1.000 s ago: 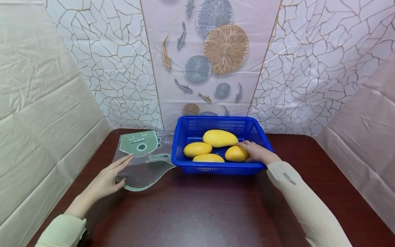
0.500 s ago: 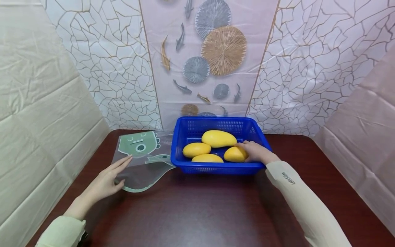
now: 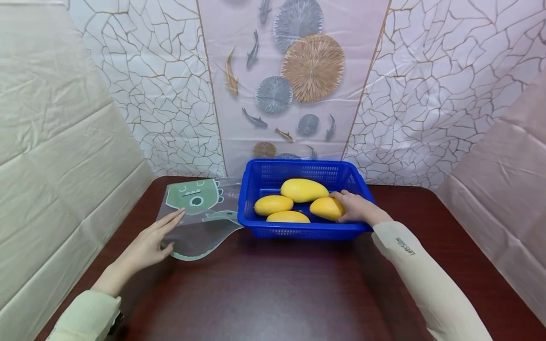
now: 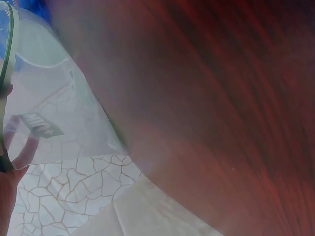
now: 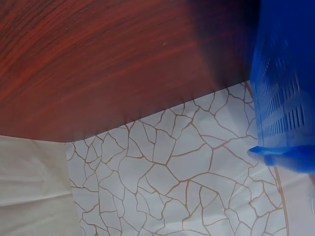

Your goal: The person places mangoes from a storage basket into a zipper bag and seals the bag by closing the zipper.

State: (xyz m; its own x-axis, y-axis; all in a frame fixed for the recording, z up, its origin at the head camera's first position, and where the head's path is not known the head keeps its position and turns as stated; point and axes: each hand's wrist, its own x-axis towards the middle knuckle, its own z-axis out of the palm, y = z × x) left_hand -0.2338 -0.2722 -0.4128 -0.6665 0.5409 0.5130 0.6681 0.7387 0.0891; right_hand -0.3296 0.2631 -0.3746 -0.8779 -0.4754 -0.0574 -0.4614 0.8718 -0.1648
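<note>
Two hands are out over the dark red table [image 3: 277,289]: my left hand [image 3: 147,246] lies nearest me with straight fingers flat on the near edge of the clear plastic bag [image 3: 200,222] printed with a green cartoon face. Farther on and to the right, my right hand [image 3: 356,208] reaches into the blue basket [image 3: 298,231] and curls round the rightmost mango [image 3: 326,208]. Three other mangoes [image 3: 303,190] lie in the basket beside it, before the patterned backdrop [image 3: 298,71].
</note>
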